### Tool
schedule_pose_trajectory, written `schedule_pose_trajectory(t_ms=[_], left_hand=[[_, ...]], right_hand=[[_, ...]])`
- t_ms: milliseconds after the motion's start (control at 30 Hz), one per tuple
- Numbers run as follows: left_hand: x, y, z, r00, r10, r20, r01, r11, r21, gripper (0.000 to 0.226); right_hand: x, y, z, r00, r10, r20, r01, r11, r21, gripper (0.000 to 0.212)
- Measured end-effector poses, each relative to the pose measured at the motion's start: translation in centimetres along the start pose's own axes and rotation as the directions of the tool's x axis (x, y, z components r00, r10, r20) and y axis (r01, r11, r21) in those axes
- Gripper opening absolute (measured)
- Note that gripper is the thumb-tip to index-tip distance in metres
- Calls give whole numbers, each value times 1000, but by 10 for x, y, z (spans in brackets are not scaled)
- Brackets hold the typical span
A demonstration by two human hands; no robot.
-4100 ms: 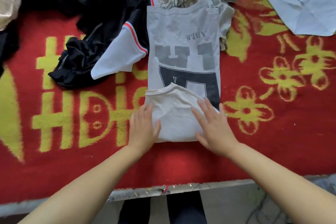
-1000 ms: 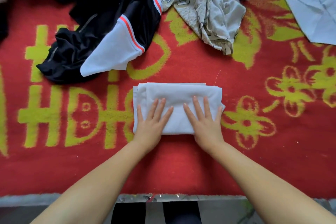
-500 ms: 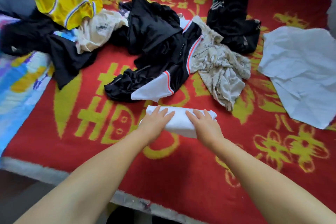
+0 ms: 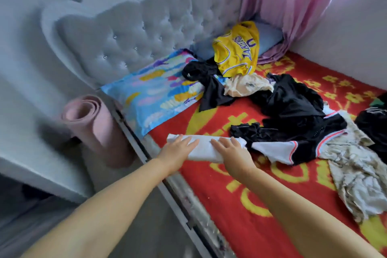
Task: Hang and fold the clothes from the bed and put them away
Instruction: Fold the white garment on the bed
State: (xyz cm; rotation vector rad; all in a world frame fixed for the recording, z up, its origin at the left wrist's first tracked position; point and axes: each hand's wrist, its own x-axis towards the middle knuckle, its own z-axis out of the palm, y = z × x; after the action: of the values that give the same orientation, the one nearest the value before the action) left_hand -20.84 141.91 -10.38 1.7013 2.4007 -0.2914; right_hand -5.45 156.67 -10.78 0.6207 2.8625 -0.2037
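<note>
A folded white T-shirt lies near the left edge of the bed on the red and yellow blanket. My left hand rests flat on its left end, and my right hand rests flat on its right end. The fingers of both hands are straight; the thumbs are hidden. Unfolded clothes lie beyond it: a black garment with a white, red-trimmed sleeve, a beige patterned shirt, a cream garment and a yellow jersey.
A colourful pillow lies at the head of the bed against a grey tufted headboard. A rolled pink mat stands on the floor beside the bed frame. A pink curtain hangs at the far corner.
The T-shirt was folded into a compact bundle. My view has swung left toward the headboard, and both hands have slid the bundle left toward the bed's edge.
</note>
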Motion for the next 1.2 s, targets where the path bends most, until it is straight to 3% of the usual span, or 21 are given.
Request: schedule_pose_trajectory(t_ms=[233, 367, 533, 600, 800, 933, 1200], left_hand=[[-223, -98, 41, 957, -290, -1, 287, 948, -141, 70], [-368, -155, 71, 890, -454, 35, 454, 877, -156, 77], [-487, -200, 95, 776, -616, 140, 631, 749, -202, 94], [-521, -217, 107, 731, -662, 164, 682, 702, -205, 90], [-574, -264, 146, 639, -733, 233, 767, 582, -270, 87], [-585, -316, 171, 613, -747, 256, 787, 550, -281, 70], [-585, -424, 209, 596, -750, 287, 799, 516, -309, 72]], right_hand=[[-21, -216, 3, 955, -294, 21, 295, 953, -70, 75], [-40, -364, 13, 875, -476, 85, 482, 874, -67, 76], [-52, -495, 20, 776, -612, 151, 627, 774, -83, 77], [-50, -538, 23, 728, -660, 184, 682, 725, -98, 76], [-24, -625, 44, 642, -718, 270, 763, 633, -133, 72], [15, -677, 62, 599, -739, 309, 797, 585, -147, 74], [100, -763, 78, 566, -722, 399, 816, 559, -147, 74]])
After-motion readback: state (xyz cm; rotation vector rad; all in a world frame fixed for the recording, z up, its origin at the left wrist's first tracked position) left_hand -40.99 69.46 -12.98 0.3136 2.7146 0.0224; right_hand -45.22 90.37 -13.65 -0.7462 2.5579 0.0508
